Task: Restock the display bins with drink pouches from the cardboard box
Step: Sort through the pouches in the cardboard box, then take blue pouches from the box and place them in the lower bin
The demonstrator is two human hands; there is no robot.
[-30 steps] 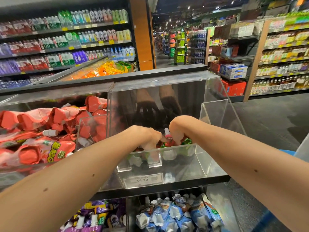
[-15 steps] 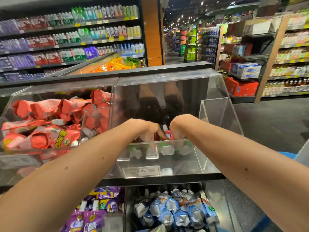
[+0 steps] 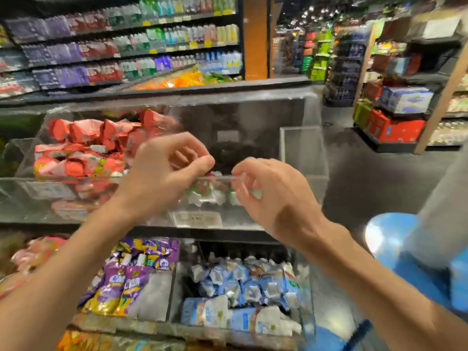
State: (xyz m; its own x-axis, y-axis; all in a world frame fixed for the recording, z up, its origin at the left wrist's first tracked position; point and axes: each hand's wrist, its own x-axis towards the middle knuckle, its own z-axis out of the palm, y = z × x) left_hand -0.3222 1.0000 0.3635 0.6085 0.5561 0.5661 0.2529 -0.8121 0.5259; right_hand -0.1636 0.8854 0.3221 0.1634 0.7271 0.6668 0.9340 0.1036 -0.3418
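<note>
My left hand and my right hand hover side by side just in front of the clear acrylic bin on the upper shelf. On both hands the fingers are loosely curled and hold nothing. A few red and green drink pouches with white caps lie low at the front of that bin, which is otherwise mostly bare. The bin to its left is heaped with red pouches. No cardboard box is in view. The frame is motion-blurred.
Below are bins of purple pouches and blue-white pouches. A price tag sits on the upper bin's front. A blue object is at my right. Shop shelves and an aisle lie behind.
Both hands have come up and back out of the clear bin, where they were reaching down among the pouches. The view has shifted lower and blurred.
</note>
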